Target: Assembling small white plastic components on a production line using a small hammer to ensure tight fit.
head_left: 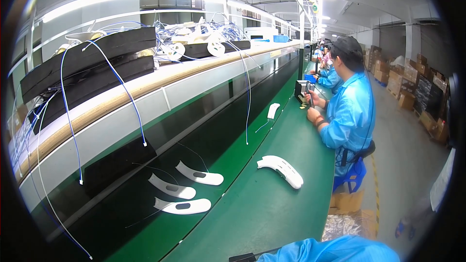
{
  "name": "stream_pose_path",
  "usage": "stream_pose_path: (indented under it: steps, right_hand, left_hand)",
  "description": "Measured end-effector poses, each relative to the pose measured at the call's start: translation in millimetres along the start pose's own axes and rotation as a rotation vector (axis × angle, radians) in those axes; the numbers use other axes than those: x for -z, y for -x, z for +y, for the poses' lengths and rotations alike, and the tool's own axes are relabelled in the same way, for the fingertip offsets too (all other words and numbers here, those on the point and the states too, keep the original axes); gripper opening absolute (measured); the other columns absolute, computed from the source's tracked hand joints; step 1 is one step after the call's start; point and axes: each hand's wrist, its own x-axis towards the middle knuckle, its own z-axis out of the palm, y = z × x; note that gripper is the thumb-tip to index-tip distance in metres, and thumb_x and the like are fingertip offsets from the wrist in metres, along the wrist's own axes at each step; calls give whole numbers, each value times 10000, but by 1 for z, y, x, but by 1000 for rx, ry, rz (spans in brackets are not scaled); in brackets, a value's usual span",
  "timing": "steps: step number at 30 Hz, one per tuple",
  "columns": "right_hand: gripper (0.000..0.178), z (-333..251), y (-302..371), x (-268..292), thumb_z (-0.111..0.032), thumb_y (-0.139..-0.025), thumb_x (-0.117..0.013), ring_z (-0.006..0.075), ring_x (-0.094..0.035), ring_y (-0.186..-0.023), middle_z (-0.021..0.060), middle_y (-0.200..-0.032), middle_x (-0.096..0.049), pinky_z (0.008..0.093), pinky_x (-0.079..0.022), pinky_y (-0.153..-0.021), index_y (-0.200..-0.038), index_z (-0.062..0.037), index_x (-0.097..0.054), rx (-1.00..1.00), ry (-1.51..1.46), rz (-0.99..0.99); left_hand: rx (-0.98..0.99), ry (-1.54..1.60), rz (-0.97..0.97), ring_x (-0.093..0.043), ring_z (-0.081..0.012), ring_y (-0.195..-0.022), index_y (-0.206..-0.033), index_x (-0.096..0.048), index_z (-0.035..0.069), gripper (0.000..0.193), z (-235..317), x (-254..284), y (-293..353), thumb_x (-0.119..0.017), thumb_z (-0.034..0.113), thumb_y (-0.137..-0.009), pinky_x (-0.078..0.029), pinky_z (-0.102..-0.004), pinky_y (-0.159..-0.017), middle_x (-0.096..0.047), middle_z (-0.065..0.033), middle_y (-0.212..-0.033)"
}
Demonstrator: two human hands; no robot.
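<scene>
Neither of my hands shows; only a light blue sleeve (pixel 335 250) of mine comes in at the lower edge. Next to that sleeve, a small black object (pixel 241 258) is cut off by the picture's edge, its kind unclear. On the green work surface (pixel 262 204) lies a curved white plastic shell (pixel 281 170) with small slots. Further left rest three curved white handle-like parts: one (pixel 200 173) at the back, one (pixel 172 188) in the middle and one (pixel 183 206) in front. Each has a dark oval inset, and thin wires run out beside them.
A co-worker (pixel 349 106) in blue sits at right, both hands on a dark tool by a black box (pixel 302 90). Another white part (pixel 273 111) lies farther along. Blue-and-white cables (pixel 119 80) hang off the left shelf (pixel 145 85). Cardboard boxes (pixel 407 99) stand behind the aisle.
</scene>
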Motion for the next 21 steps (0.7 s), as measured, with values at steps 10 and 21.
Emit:
stream_pose_path:
  steps: [10,21]
  right_hand:
    - [326,0,0,1,-378,-959,-525,384,-604,-663,164,-735,-613,478,-441,-535,-978,-52,-522,-11,-33,20]
    - [322,4,3,-5,-379,-949,-554,388,-601,-634,174,-710,-611,477,-436,-522,-999,-62,-529,-96,-100,88]
  left_hand:
    - [63,45,-187,-396,-345,-1277,-1528,-196,57,805,4,5,-4,-484,526,-939,-238,-472,-1117,-388,-257,-1443]
    - [-130,-16,-110,-356,-357,-1347,-1502,-201,7,745,14,3,-9,-394,503,-981,-239,-451,-1152,-251,-224,-1541]
